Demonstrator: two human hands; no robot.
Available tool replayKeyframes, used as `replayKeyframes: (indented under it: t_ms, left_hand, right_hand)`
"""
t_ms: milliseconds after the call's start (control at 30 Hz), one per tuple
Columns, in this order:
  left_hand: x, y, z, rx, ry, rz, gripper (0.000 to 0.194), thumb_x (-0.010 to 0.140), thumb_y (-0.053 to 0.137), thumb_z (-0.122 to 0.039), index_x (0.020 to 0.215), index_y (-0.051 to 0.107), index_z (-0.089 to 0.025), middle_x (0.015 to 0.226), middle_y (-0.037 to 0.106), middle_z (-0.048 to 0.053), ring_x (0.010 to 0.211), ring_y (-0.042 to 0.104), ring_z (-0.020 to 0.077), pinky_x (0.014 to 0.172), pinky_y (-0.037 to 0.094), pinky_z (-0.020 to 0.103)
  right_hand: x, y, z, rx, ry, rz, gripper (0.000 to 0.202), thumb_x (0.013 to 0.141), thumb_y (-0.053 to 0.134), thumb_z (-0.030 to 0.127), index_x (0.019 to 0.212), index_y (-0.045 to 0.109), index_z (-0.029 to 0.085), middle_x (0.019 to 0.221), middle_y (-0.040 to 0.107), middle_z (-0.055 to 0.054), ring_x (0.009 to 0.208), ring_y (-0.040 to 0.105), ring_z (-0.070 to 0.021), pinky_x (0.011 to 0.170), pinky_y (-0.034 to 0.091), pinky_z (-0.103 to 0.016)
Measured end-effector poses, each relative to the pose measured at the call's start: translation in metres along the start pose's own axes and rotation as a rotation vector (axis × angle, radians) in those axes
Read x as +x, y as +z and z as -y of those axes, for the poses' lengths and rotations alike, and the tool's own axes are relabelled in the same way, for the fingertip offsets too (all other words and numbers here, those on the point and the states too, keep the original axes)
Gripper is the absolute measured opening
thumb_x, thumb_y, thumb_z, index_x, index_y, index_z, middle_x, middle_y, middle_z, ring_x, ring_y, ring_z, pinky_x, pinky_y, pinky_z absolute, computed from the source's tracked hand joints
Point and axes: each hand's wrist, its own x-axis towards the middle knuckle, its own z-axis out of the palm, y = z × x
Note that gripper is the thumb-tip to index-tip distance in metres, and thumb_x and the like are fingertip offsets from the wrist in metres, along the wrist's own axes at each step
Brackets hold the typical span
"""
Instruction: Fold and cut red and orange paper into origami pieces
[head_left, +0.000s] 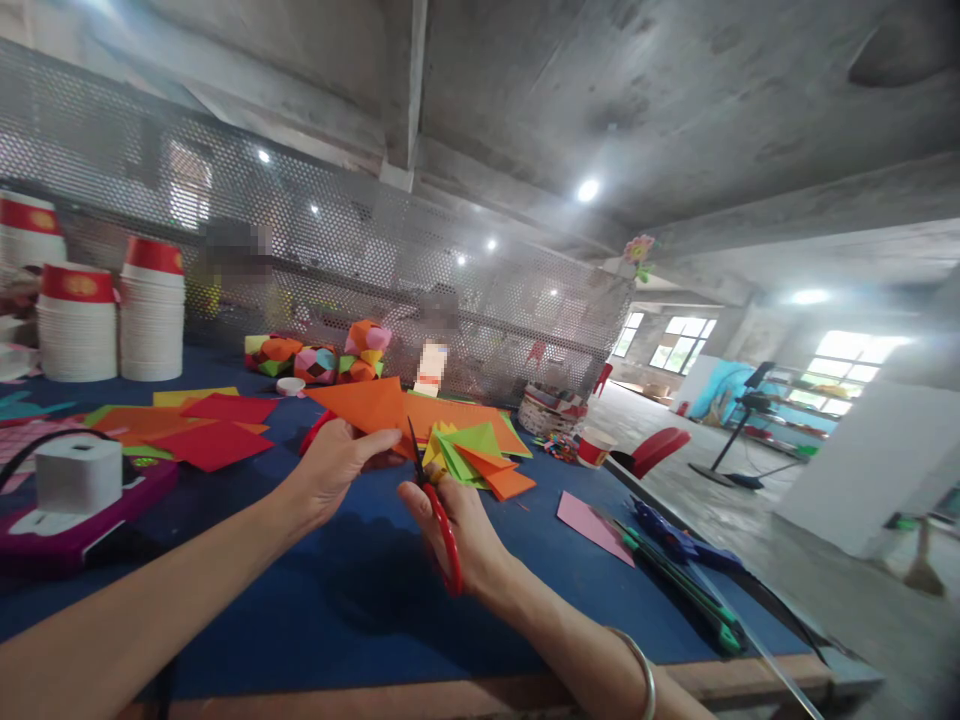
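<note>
My left hand [341, 465] pinches a folded sheet of orange paper [367, 403] by its lower edge, thumb on top. In my right hand [465, 520] is a pair of scissors [448, 540] with red handles, its dark blades pointing up beside the right edge of that paper. Whether the blades touch the paper I cannot tell. Just past my right hand lies a pile of green, yellow and orange paper pieces [480, 450]. Left of my left hand, red paper sheets [225, 440] overlap orange and yellow ones on the blue table [300, 610].
Stacks of paper cups [152, 320] stand back left, near a purple power strip [90, 520] with a white plug. Colourful paper balls [315, 362] sit by the mesh divider [487, 270]. At right lie pink paper [595, 527], a green cutter [682, 585] and a blue glue gun [686, 540].
</note>
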Motion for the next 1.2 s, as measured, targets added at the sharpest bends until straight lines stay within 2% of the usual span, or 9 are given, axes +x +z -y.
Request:
replayKeyframes:
  t_ms: [333, 633, 800, 967, 1067, 1133, 1200]
  left_hand:
    - [-0.002, 0.003, -0.003, -0.007, -0.010, -0.012, 0.033, 0.048, 0.091, -0.033, 0.077, 0.083, -0.018, 0.085, 0.084, 0.007, 0.072, 0.073, 0.0192, 0.067, 0.059, 0.027]
    - [-0.002, 0.002, -0.001, -0.010, -0.005, -0.006, 0.032, 0.050, 0.091, -0.031, 0.079, 0.083, -0.021, 0.086, 0.083, 0.004, 0.075, 0.075, 0.0206, 0.066, 0.059, 0.027]
    - [-0.002, 0.002, -0.002, -0.018, -0.029, -0.004, 0.029, 0.050, 0.089, -0.031, 0.075, 0.081, -0.019, 0.084, 0.083, 0.005, 0.073, 0.073, 0.0191, 0.066, 0.059, 0.026]
    - [0.000, 0.001, -0.002, -0.028, -0.034, -0.002, 0.026, 0.051, 0.088, -0.029, 0.073, 0.080, -0.020, 0.082, 0.082, 0.002, 0.071, 0.071, 0.0165, 0.066, 0.059, 0.024]
    - [0.000, 0.001, -0.002, -0.027, -0.038, 0.004, 0.024, 0.051, 0.089, -0.029, 0.071, 0.078, -0.019, 0.077, 0.079, 0.002, 0.070, 0.070, 0.0161, 0.066, 0.059, 0.024]
    - [0.001, 0.000, -0.002, -0.019, -0.047, 0.011, 0.025, 0.052, 0.089, -0.028, 0.071, 0.077, -0.019, 0.076, 0.078, 0.002, 0.070, 0.070, 0.0161, 0.065, 0.060, 0.025]
    - [0.003, -0.001, -0.001, -0.006, -0.058, 0.021, 0.027, 0.052, 0.090, -0.026, 0.074, 0.077, -0.018, 0.076, 0.078, 0.002, 0.069, 0.070, 0.0166, 0.064, 0.060, 0.026]
  right_hand:
    - [-0.002, 0.005, -0.006, 0.055, 0.078, 0.014, 0.057, 0.093, 0.055, 0.079, 0.075, 0.042, 0.027, 0.058, 0.046, 0.002, 0.051, 0.044, -0.0148, 0.048, 0.032, -0.028]
    - [-0.001, 0.006, 0.001, 0.090, 0.176, 0.035, 0.063, 0.086, 0.057, 0.087, 0.076, 0.041, 0.027, 0.055, 0.046, 0.003, 0.036, 0.047, -0.0130, 0.036, 0.037, -0.027]
    - [-0.002, 0.008, 0.001, 0.133, 0.248, 0.045, 0.061, 0.086, 0.061, 0.084, 0.078, 0.042, 0.026, 0.056, 0.046, 0.004, 0.035, 0.045, -0.0116, 0.035, 0.038, -0.026]
    - [-0.002, 0.010, -0.008, 0.154, 0.216, 0.046, 0.055, 0.090, 0.058, 0.078, 0.080, 0.042, 0.026, 0.055, 0.047, 0.005, 0.036, 0.047, -0.0125, 0.036, 0.038, -0.025]
    - [-0.001, -0.002, -0.008, 0.103, 0.206, -0.009, 0.049, 0.094, 0.056, 0.073, 0.084, 0.047, 0.025, 0.056, 0.049, 0.005, 0.041, 0.049, -0.0136, 0.042, 0.039, -0.026]
    - [-0.005, -0.020, -0.006, -0.018, 0.223, -0.055, 0.044, 0.091, 0.062, 0.067, 0.089, 0.054, 0.024, 0.061, 0.056, 0.003, 0.049, 0.053, -0.0153, 0.048, 0.040, -0.027]
    - [-0.013, -0.045, -0.004, -0.185, 0.241, -0.049, 0.041, 0.087, 0.069, 0.062, 0.092, 0.061, 0.022, 0.070, 0.066, -0.001, 0.061, 0.062, -0.0191, 0.057, 0.042, -0.028]
